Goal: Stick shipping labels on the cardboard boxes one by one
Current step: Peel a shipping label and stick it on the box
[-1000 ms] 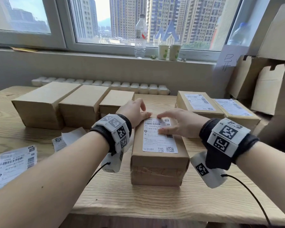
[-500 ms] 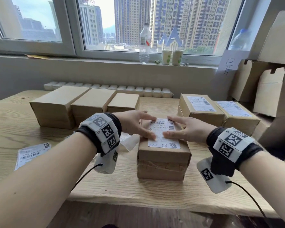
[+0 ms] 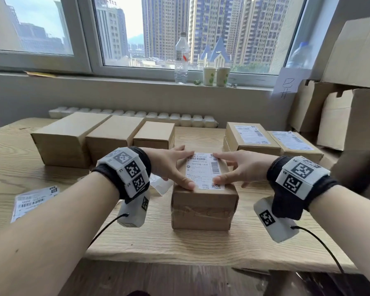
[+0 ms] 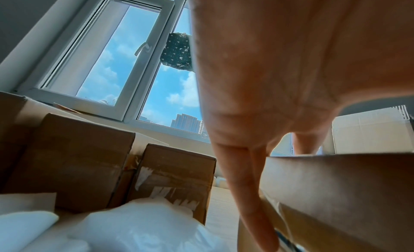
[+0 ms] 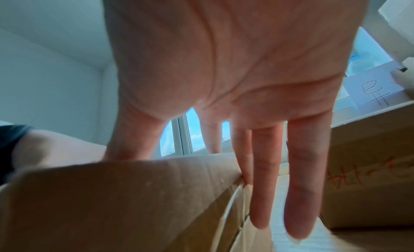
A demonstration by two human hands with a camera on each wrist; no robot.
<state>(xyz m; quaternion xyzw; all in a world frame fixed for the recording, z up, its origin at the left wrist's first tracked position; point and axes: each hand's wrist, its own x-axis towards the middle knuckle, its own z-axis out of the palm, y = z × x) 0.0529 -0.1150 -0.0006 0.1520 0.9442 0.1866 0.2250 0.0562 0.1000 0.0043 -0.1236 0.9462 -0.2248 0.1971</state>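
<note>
Left hand [image 3: 169, 167] spread flat on the left edge of the shipping label [image 3: 203, 170], thumb pressing its near corner, fingers straight. Right hand [image 3: 241, 168] mirrored on the label's right edge, fingers likewise extended, thumb on the near right corner. Beneath both palms, the cardboard box [image 3: 203, 201], label stuck on its top face. Beyond the left hand, three unlabelled boxes [image 3: 113, 135] in a row; beyond the right hand, two labelled boxes [image 3: 265, 138]. Left of the left wrist, a loose label [image 3: 32, 201] on the wooden table [image 3: 179, 242].
</note>
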